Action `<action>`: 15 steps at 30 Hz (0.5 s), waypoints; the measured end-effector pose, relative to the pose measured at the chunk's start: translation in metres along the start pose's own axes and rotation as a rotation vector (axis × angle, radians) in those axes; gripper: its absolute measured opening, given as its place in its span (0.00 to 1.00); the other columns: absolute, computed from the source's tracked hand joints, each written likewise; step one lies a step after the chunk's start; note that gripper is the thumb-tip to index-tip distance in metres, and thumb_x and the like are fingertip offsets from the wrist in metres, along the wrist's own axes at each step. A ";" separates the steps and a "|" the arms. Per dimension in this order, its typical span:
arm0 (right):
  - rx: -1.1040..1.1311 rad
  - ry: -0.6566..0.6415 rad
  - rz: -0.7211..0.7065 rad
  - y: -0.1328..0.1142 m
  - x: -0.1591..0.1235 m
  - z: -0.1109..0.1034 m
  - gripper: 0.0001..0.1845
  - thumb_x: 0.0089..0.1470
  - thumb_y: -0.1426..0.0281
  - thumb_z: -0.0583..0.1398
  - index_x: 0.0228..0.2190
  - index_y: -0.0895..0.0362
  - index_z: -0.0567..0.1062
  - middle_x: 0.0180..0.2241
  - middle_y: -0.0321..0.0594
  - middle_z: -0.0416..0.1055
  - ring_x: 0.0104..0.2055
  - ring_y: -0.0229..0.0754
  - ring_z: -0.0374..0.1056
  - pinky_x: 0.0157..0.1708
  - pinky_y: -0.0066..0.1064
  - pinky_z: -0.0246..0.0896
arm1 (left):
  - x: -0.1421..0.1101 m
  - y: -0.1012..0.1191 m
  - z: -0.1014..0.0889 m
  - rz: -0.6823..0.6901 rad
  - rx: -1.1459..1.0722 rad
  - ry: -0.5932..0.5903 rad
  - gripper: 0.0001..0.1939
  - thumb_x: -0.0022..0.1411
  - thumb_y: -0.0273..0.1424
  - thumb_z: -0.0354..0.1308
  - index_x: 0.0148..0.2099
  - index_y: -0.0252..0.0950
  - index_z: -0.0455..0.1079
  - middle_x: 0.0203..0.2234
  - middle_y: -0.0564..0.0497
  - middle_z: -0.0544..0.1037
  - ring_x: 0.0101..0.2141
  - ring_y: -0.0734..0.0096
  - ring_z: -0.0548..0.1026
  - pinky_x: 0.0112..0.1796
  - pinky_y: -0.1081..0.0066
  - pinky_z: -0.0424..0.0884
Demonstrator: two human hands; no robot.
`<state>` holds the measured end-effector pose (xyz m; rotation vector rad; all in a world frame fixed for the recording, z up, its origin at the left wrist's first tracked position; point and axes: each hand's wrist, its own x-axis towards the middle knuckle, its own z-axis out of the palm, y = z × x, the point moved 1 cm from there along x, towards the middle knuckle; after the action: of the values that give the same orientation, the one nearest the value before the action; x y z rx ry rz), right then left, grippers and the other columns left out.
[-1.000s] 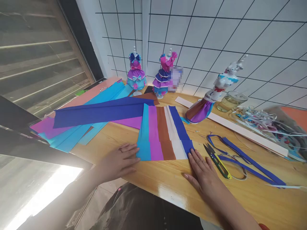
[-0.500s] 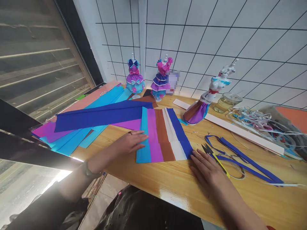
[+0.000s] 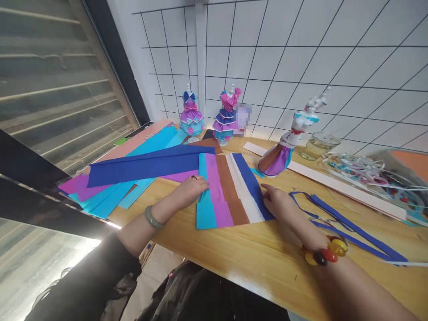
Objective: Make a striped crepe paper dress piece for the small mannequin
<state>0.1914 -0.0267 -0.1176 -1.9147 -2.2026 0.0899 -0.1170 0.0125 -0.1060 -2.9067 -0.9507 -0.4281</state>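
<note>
I see the left hand (image 3: 191, 191) pinching the striped sheet (image 3: 230, 196); whether the right hand (image 3: 280, 201) grips the opposite edge, I cannot tell. Even, gentle tension should keep it flat.

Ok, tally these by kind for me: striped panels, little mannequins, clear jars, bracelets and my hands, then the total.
Striped panel: 1
Mannequins: 3
Clear jar: 1
Bracelets: 2
Hands: 2, left hand and right hand
Total: 9

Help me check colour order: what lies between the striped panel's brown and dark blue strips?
In the head view, a white strip lies between them.
</note>
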 end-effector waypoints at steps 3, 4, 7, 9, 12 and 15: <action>-0.019 0.001 0.016 -0.001 -0.004 -0.004 0.26 0.49 0.78 0.50 0.50 0.61 0.68 0.32 0.43 0.77 0.32 0.43 0.73 0.29 0.29 0.61 | -0.002 0.004 -0.003 0.000 0.040 -0.001 0.12 0.61 0.21 0.47 0.41 0.34 0.72 0.35 0.45 0.76 0.42 0.67 0.71 0.42 0.67 0.66; -0.030 0.007 0.022 -0.001 -0.006 -0.006 0.26 0.49 0.78 0.50 0.51 0.61 0.68 0.32 0.44 0.77 0.32 0.43 0.73 0.29 0.29 0.61 | -0.002 0.007 -0.005 0.008 0.054 0.006 0.12 0.62 0.21 0.47 0.41 0.34 0.71 0.35 0.45 0.76 0.41 0.67 0.71 0.42 0.66 0.65; -0.071 0.033 0.039 0.003 -0.009 -0.013 0.25 0.52 0.77 0.48 0.52 0.61 0.67 0.35 0.45 0.77 0.35 0.45 0.73 0.29 0.31 0.61 | -0.004 0.021 -0.017 0.061 0.110 0.030 0.12 0.64 0.22 0.45 0.42 0.35 0.70 0.34 0.46 0.76 0.41 0.67 0.70 0.42 0.64 0.62; -0.103 0.053 0.043 0.005 -0.009 -0.017 0.25 0.53 0.77 0.47 0.52 0.61 0.67 0.36 0.47 0.76 0.36 0.46 0.73 0.29 0.32 0.62 | -0.006 0.035 -0.027 0.111 0.162 0.052 0.12 0.65 0.23 0.44 0.43 0.35 0.69 0.34 0.47 0.76 0.40 0.66 0.70 0.42 0.63 0.61; -0.152 0.075 0.020 0.005 -0.006 -0.024 0.25 0.54 0.77 0.47 0.53 0.63 0.66 0.37 0.51 0.76 0.36 0.49 0.72 0.31 0.35 0.61 | -0.010 0.063 -0.039 0.188 0.253 0.089 0.12 0.65 0.22 0.43 0.42 0.34 0.68 0.31 0.47 0.75 0.35 0.67 0.69 0.38 0.63 0.61; -0.185 0.085 -0.041 -0.002 0.001 -0.029 0.23 0.56 0.77 0.47 0.52 0.63 0.67 0.36 0.52 0.75 0.37 0.51 0.70 0.33 0.37 0.60 | -0.018 0.090 -0.041 0.259 0.310 0.129 0.12 0.64 0.21 0.43 0.42 0.32 0.67 0.27 0.47 0.73 0.31 0.68 0.68 0.35 0.63 0.62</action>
<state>0.1956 -0.0293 -0.0890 -1.9247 -2.2620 -0.2055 -0.0880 -0.0757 -0.0681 -2.6337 -0.5548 -0.4029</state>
